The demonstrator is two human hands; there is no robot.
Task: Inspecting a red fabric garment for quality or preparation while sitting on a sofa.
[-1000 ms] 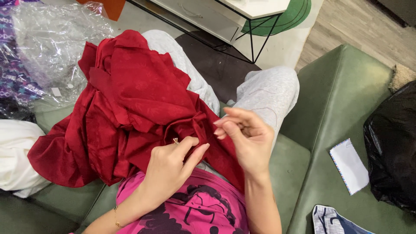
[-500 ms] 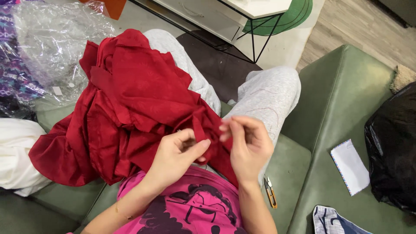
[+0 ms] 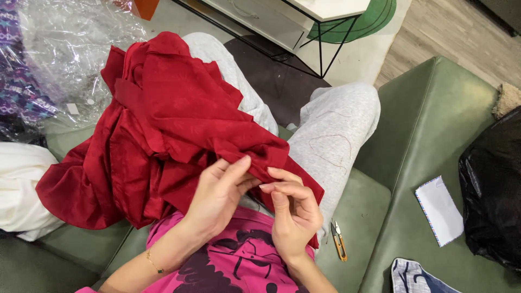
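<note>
A crumpled deep-red woven fabric garment [image 3: 163, 135] was draped over the lap and the grey sweatpant-clad knees [image 3: 336, 130] of a person seated on an olive-green leather sofa [image 3: 434, 125]. The edge of the cloth nearest the body was pinched by the fingers [image 3: 239, 165] of the left hand [image 3: 217, 198], and the same edge was gripped just beside it, at about three o'clock, by the fingers [image 3: 277, 187] of the right hand [image 3: 296, 214]; both hands were closed on the red cloth, the two sets of fingertips almost touching. A thin gold bracelet [image 3: 153, 263] was worn on the left wrist.

On the sofa seat at roughly four o'clock from the hands, a small pair of orange-handled thread snips [image 3: 339, 241] was laid, close to the right forearm. Farther along at three o'clock, a white paper envelope with a striped border [image 3: 439, 209] was seen on the cushion, and a black plastic bag [image 3: 494, 201] was set beyond it. A folded blue-and-white cloth [image 3: 415, 276] was visible at five o'clock. At ten o'clock, crinkled clear plastic wrapping [image 3: 70, 49] was heaped over purple patterned fabric [image 3: 21, 92], with a white cushion [image 3: 21, 190] at nine o'clock. At twelve o'clock, a white low surface on black metal legs [image 3: 320, 11] was placed over a cream rug with a green shape [image 3: 369, 16] and pale wooden flooring [image 3: 445, 38].
</note>
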